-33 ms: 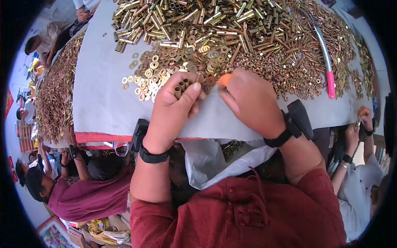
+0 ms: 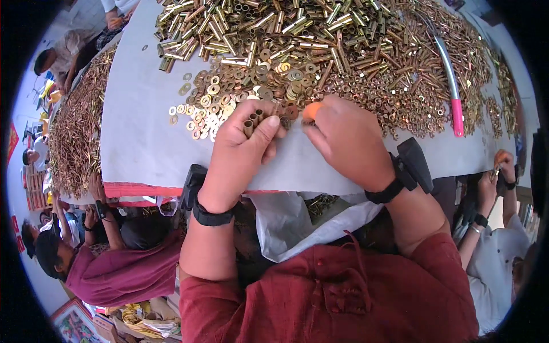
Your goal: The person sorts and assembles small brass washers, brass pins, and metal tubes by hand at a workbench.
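Note:
My left hand [image 2: 243, 134] is closed round several short brass-coloured metal tubes [image 2: 254, 121], their open ends facing up between thumb and palm. The thumb presses toward the curled fingers, and a washer-like disc [image 2: 291, 111] shows by the fingertips. Just to the right, my right hand [image 2: 349, 137] is curled, with an orange finger cot [image 2: 312, 110] on one finger. Whatever its fingertips hold, if anything, is hidden. A short gap separates the hands. Beyond them lie flat brass washers [image 2: 213, 103] at the left and a heap of small nuts [image 2: 389, 103] at the right.
A large pile of metal tubes [image 2: 274, 28] covers the far side of the white table [image 2: 137, 114]. A tool with a pink handle [image 2: 457, 117] lies at the right. A white sack [image 2: 286, 228] hangs below the near edge. Other people work at both sides.
The tubes in my left hand have shifted very slightly toward me. Otherwise both hands keep their places.

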`<state>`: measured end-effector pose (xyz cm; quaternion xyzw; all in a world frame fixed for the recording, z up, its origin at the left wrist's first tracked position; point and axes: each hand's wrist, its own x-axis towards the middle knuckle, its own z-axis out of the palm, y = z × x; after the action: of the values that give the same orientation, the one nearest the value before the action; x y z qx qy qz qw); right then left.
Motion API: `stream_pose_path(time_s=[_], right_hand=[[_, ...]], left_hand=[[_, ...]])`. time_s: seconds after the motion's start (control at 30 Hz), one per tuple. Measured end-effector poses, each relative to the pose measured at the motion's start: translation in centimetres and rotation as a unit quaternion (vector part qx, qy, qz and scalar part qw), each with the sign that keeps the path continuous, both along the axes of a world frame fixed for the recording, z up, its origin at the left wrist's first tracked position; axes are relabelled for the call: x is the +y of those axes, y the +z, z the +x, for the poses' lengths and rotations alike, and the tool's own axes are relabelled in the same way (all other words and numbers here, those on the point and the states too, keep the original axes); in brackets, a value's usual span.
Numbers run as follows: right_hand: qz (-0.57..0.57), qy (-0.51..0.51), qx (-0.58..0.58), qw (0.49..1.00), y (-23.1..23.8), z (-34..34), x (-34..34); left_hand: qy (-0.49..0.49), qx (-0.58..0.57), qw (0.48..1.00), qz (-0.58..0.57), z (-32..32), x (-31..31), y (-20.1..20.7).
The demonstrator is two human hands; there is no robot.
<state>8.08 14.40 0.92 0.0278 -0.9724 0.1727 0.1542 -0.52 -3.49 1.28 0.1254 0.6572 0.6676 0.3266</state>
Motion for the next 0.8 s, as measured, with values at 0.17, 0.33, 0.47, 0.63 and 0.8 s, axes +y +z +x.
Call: stream_pose_path(time_s=[0.17,0.33,0.47,0.63,0.8], right_hand=[[-0.133,-0.043,0.032,0.99,-0.8,-0.6,1.0],[-0.355,-0.046,-0.03,0.933,0.3,-0.7,-0.1],[-0.239,-0.001,0.08,0.968,-0.8,-0.6,0.1],[-0.246,0.005,0.066,0.967,-0.5,-0.6,0.4],[-0.13,0.032,0.122,0.983,-1.0,-0.7,0.6]], left_hand=[[-0.038,0.068,0.997,-0.029,0.1,0.2,-0.5],[-0.06,0.132,0.987,-0.063,0.3,0.5,-0.8],[-0.061,0.129,0.988,-0.065,0.3,0.7,-0.7],[-0.074,0.151,0.983,-0.073,0.2,0.5,-0.6],[-0.074,0.162,0.981,-0.072,0.2,0.6,-0.6]])
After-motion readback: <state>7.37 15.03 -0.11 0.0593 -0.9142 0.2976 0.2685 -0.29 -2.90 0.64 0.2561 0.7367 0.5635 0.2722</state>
